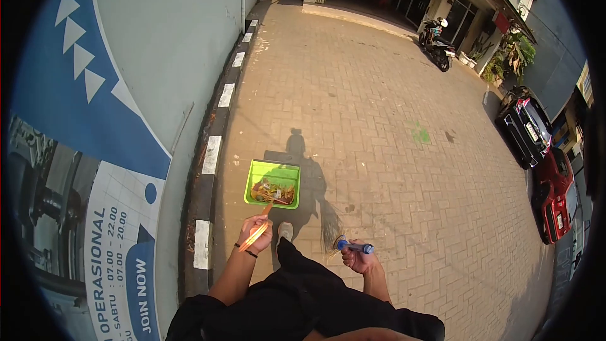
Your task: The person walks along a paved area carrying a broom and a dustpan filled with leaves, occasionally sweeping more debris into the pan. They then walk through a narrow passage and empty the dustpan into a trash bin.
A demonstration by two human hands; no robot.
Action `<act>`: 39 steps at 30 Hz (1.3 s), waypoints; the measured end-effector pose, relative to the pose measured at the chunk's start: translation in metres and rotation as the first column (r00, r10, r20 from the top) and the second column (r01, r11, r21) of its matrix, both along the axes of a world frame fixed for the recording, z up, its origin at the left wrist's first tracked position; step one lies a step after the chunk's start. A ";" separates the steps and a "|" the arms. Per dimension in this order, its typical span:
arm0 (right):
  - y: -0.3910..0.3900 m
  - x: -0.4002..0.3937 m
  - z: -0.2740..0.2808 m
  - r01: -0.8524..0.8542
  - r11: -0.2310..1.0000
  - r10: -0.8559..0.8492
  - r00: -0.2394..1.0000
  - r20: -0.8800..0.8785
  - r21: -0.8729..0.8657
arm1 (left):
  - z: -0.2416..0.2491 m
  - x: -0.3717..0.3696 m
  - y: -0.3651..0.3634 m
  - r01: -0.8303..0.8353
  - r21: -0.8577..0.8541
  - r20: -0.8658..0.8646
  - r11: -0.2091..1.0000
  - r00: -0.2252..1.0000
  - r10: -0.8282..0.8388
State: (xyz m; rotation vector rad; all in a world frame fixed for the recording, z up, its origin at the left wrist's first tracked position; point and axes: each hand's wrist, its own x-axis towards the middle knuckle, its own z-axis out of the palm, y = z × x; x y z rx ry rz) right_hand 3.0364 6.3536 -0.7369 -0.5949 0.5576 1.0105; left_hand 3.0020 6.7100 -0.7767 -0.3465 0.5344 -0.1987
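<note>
My left hand (256,230) is closed around the orange striped handle of a dustpan. The dustpan's green scoop (273,169) is in front of my feet, with dry leaves and litter (273,192) gathered in its near part. On the right, my right hand (358,260) grips the blue handle of a stick broom (341,243). Its thin dark bristles point forward and down, beside my shadow. The broom is apart from the dustpan.
A black-and-white kerb (226,95) runs along the wall with a blue banner (140,145) on my left. Brick paving (353,101) stretches ahead. A motorcycle (436,44), a black car (525,127) and a red car (557,199) stand to the right.
</note>
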 end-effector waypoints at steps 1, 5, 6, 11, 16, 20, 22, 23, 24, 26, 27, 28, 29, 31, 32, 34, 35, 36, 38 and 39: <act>0.013 0.034 -0.019 -0.032 0.999 0.032 0.999 -0.016 -0.003 | -0.005 0.027 0.015 -0.003 -0.042 0.015 0.999 1.000 0.004; 0.091 0.198 -0.026 -0.092 0.989 0.096 0.995 0.028 -0.114 | 0.013 0.162 0.071 -0.020 -0.081 0.009 0.996 1.000 0.021; 0.115 0.238 -0.016 -0.114 0.984 0.120 0.992 0.036 -0.133 | 0.019 0.190 0.087 -0.027 -0.071 -0.002 0.997 1.000 0.027; 0.204 0.434 0.016 -0.112 0.993 0.114 0.985 0.132 -0.027 | 0.031 0.326 0.159 -0.084 0.004 -0.085 0.996 0.993 0.084; 0.257 0.614 -0.024 0.007 0.993 -0.015 0.998 0.069 0.114 | -0.018 0.498 0.235 -0.055 0.126 -0.039 0.991 0.997 0.060; 0.306 0.749 -0.038 0.150 0.988 -0.151 0.988 0.041 0.028 | -0.046 0.687 0.322 -0.068 0.165 -0.125 0.984 0.988 0.089; 0.325 0.809 -0.024 0.187 0.982 -0.187 0.982 0.019 0.008 | -0.039 0.755 0.348 -0.051 0.175 -0.140 0.983 0.987 0.076; 0.334 0.835 -0.018 0.205 0.979 -0.205 0.979 -0.001 -0.003 | -0.036 0.787 0.358 -0.037 0.191 -0.120 0.981 0.991 0.060; 0.346 0.862 -0.014 0.225 0.974 -0.225 0.974 -0.019 -0.006 | -0.033 0.819 0.370 -0.022 0.215 -0.095 0.976 0.995 0.043; 0.356 0.909 -0.021 0.224 0.973 -0.223 0.975 -0.021 0.050 | -0.031 0.879 0.389 0.005 0.188 -0.129 0.982 0.991 0.020; 0.362 0.938 -0.030 0.231 0.970 -0.229 0.973 -0.032 0.073 | -0.031 0.913 0.400 0.002 0.176 -0.118 0.984 0.993 0.019; 0.369 0.966 -0.042 0.237 0.967 -0.233 0.971 -0.046 0.095 | -0.032 0.946 0.411 -0.001 0.164 -0.111 0.987 0.994 0.019; 0.376 0.997 -0.055 0.250 0.965 -0.244 0.967 -0.076 0.081 | -0.034 0.980 0.424 -0.014 0.115 -0.137 0.993 0.990 0.029; 0.403 1.066 -0.071 0.250 0.968 -0.246 0.965 -0.096 0.034 | -0.049 1.049 0.449 -0.028 0.065 -0.109 0.997 0.993 0.035; 0.412 1.098 -0.078 0.247 0.969 -0.245 0.964 -0.107 0.004 | -0.056 1.079 0.457 -0.037 0.034 -0.098 0.999 0.994 0.040; 0.433 1.168 -0.100 0.226 0.973 -0.230 0.963 -0.144 -0.044 | -0.065 1.141 0.468 -0.036 0.052 -0.107 0.998 0.993 0.041; 0.445 1.214 -0.106 0.211 0.975 -0.220 0.965 -0.142 -0.070 | -0.069 1.180 0.474 -0.043 0.045 -0.118 0.998 0.992 0.048; 0.457 1.254 -0.111 0.213 0.974 -0.224 0.962 -0.155 -0.081 | -0.070 1.220 0.476 -0.053 0.036 -0.123 0.998 0.991 0.057; 0.480 1.335 -0.112 0.160 0.982 -0.170 0.980 -0.104 -0.102 | -0.054 1.292 0.485 -0.046 0.097 -0.099 0.994 0.993 0.056; 0.496 1.373 -0.106 0.134 0.988 -0.141 0.984 -0.110 -0.072 | -0.048 1.323 0.491 -0.046 0.105 -0.094 0.993 0.994 0.056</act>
